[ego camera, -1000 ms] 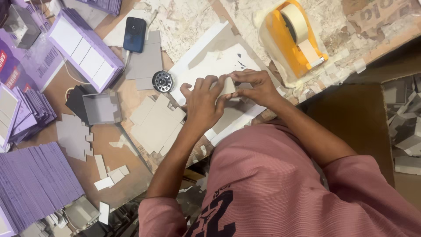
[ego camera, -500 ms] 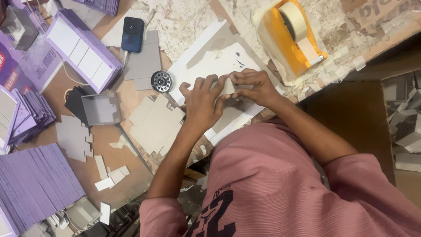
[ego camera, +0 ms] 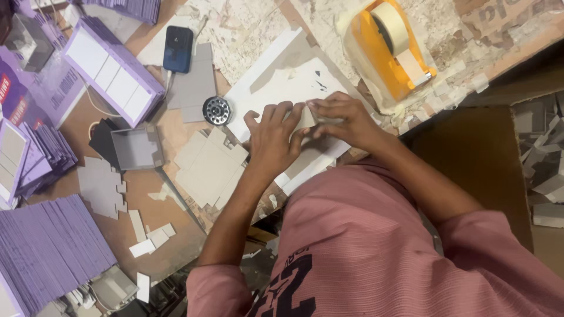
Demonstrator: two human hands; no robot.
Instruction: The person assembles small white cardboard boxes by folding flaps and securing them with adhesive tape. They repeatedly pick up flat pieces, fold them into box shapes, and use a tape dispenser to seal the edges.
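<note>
Mid-frame, the two hands meet over a card sheet (ego camera: pixel 276 88) on the worktop (ego camera: pixel 235 29), the left hand (ego camera: pixel 273 141) just left of the right hand (ego camera: pixel 346 120), a small card piece (ego camera: pixel 305 119) pinched between them. A tape dispenser (ego camera: pixel 388 50) stands upper right. Left of the hands lie a round disc (ego camera: pixel 217 110) and flat card blanks (ego camera: pixel 208 167) (overlapping). A phone (ego camera: pixel 178 49) lies upper left; a stack of sheets (ego camera: pixel 47 252) fills the lower left.

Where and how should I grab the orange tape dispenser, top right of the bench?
Grip the orange tape dispenser across its long flat sides, coming from above. The body looks narrow enough for one hand, and the tape roll and cutter end take up its two ends.
</note>
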